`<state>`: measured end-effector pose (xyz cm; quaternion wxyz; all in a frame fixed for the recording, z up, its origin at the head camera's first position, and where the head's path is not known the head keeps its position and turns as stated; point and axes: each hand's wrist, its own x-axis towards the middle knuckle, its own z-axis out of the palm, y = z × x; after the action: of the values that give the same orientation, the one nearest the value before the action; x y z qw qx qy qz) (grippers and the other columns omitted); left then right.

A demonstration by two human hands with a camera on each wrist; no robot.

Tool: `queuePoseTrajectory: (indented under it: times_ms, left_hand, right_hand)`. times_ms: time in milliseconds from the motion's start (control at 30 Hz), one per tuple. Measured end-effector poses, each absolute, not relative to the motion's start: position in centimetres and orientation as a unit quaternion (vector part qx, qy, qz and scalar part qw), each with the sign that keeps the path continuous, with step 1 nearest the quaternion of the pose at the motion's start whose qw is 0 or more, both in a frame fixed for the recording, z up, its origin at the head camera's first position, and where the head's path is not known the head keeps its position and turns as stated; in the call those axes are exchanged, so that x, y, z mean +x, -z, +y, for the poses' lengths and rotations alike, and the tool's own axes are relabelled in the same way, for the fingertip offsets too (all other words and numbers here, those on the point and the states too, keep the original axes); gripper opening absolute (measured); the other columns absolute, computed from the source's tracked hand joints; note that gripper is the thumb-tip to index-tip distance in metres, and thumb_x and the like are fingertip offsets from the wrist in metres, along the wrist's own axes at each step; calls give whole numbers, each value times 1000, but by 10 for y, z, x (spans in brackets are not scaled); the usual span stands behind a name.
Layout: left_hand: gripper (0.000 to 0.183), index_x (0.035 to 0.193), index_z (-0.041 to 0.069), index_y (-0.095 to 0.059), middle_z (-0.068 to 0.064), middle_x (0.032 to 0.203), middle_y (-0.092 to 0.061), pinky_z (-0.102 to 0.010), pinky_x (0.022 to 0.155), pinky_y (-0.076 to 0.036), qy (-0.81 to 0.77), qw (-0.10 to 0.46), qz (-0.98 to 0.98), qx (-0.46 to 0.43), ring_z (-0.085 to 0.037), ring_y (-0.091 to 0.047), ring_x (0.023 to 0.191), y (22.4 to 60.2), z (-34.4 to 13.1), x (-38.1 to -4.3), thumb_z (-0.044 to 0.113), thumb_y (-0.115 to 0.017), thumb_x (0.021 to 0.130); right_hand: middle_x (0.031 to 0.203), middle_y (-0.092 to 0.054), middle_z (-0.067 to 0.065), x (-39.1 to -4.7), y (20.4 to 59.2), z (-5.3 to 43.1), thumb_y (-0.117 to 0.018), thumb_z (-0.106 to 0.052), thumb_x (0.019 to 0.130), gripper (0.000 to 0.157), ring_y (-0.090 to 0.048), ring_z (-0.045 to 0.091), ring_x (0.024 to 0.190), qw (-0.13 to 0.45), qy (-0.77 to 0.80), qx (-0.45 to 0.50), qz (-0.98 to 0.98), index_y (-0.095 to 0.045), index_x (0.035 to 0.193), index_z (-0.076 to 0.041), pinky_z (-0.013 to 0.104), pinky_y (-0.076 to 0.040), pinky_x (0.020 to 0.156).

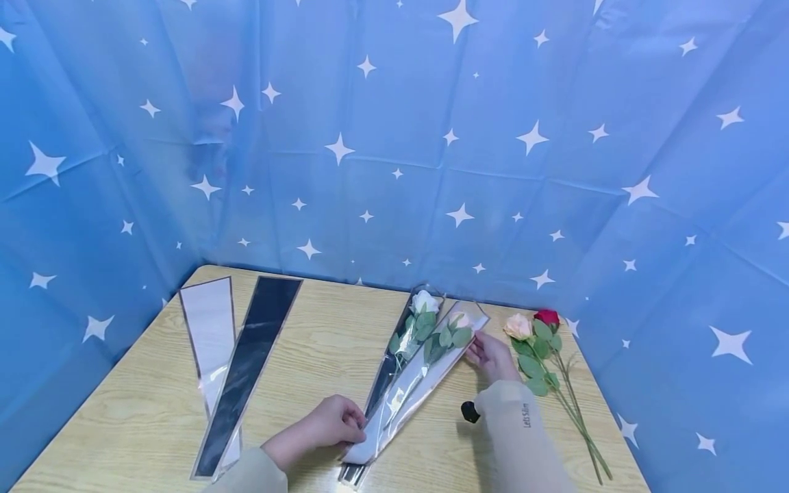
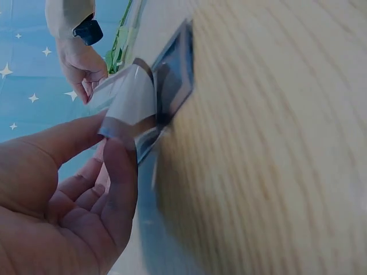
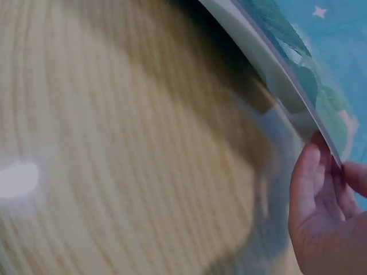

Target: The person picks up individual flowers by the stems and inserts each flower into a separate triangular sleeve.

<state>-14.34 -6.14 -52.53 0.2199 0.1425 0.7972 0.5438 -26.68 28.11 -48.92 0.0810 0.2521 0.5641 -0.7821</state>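
A white flower sleeve (image 1: 394, 411) with a clear front holds a pale rose (image 1: 459, 320) and its green leaves. My left hand (image 1: 335, 421) pinches the narrow bottom end of this sleeve between thumb and fingers, as the left wrist view also shows. Near the wide top, my right hand (image 1: 491, 356) pinches the sleeve's right edge; in the right wrist view the thumb and fingers (image 3: 307, 177) meet on that edge. Partly under the white sleeve lies a black flower sleeve (image 1: 383, 376) with a white rose (image 1: 424, 301) inside.
Two flat sleeves, one white (image 1: 206, 315) and one black (image 1: 259, 356), overlap at the left of the wooden table (image 1: 142, 390). Right of my right hand lie a peach rose (image 1: 518, 326) and a red rose (image 1: 547, 318) with long crossed stems. A blue star-patterned curtain (image 1: 394, 109) surrounds the table.
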Motion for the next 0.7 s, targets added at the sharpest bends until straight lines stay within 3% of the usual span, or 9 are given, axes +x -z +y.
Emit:
queuePoseTrajectory:
  times_ms: [200, 533, 700]
  left_hand:
    - [14, 81, 4, -67, 3, 62, -61, -20, 46, -46, -537, 216, 805, 130, -5, -52, 48, 524, -61, -141, 4, -77, 72]
    - [15, 83, -1, -69, -1, 61, -64, -21, 46, -45, -536, 209, 805, 146, -9, -58, 50, 521, -51, -135, 0, -76, 71]
    - [20, 82, 0, -68, 4, 62, -61, -20, 49, -44, -508, 166, 828, 168, -4, -53, 53, 519, -43, -131, 4, -80, 66]
  right_hand:
    - [89, -62, 2, -268, 501, 281, -46, -4, 98, 43, -61, 12, 86, 78, 768, 266, 577, -36, 139, 4, 27, -48, 93]
    - [135, -47, 14, -273, 511, 284, -46, -3, 98, 51, -50, 19, 116, 46, 751, 291, 591, -29, 146, -3, 27, -41, 103]
    - [127, -50, 14, -274, 516, 282, -48, -1, 95, 55, -57, 14, 103, 22, 747, 296, 595, -28, 146, 0, 23, -46, 95]
